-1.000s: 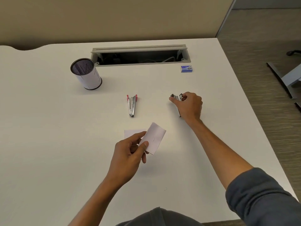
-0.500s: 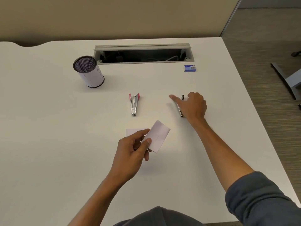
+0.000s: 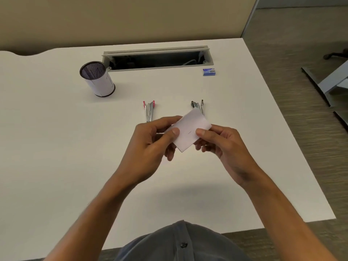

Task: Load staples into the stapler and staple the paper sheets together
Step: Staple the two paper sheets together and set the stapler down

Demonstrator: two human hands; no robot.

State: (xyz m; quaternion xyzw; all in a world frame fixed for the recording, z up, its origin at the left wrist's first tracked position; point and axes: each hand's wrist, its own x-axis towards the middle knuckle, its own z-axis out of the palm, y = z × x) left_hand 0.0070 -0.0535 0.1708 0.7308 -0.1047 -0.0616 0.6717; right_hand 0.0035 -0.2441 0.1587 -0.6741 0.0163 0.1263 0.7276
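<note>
Paper [image 3: 190,131] betw. both hands, mid-desk [image 3: 56,147]

The paper sheets [image 3: 189,131], small and white, are held tilted above the worktop [image 3: 56,147], a thin staple mark near their middle. The black-tipped metal stapler [image 3: 198,106] lies at 1 o'clock from them (partly hidden behind their far corner); a small blue staple box [image 3: 209,71] lies farther at 1 o'clock.
</note>
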